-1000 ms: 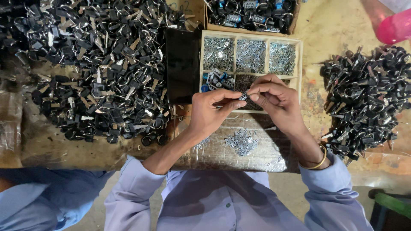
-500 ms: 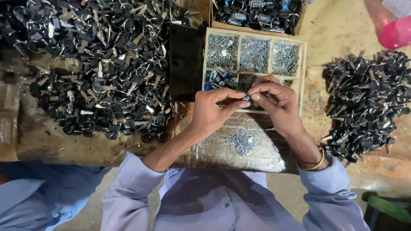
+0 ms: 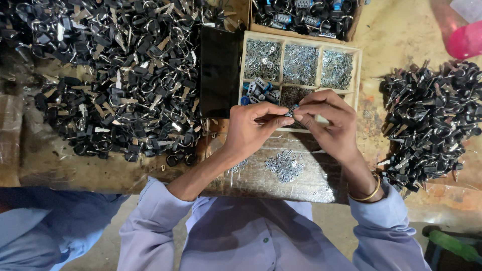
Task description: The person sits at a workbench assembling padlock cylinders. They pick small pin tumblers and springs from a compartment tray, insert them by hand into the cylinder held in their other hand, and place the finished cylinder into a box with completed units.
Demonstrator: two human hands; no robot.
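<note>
Across the upper left of the frame spreads a large heap of black keys and metal rings (image 3: 120, 75), lying on a worn table (image 3: 65, 165). Just right of it a flat black case (image 3: 219, 70) lies beside a wooden tray with compartments (image 3: 357, 75); the upper compartments hold small silvery metal bits, the lower left one a few blue and silver parts. In the centre of the frame the left hand (image 3: 251, 131) and the right hand (image 3: 329, 125) meet over the tray's lower edge, fingertips touching. Both pinch a small dark and blue part (image 3: 290, 112) between thumb and forefinger; the other fingers curl inward. Below the hands a little pile of silvery pieces (image 3: 284, 165) lies on a shiny sheet. A gold bangle (image 3: 369, 193) circles the right wrist. At the right of the frame lies a second heap of black keys (image 3: 434, 120), and in the upper right corner stands a pink container (image 3: 464, 37).
</note>
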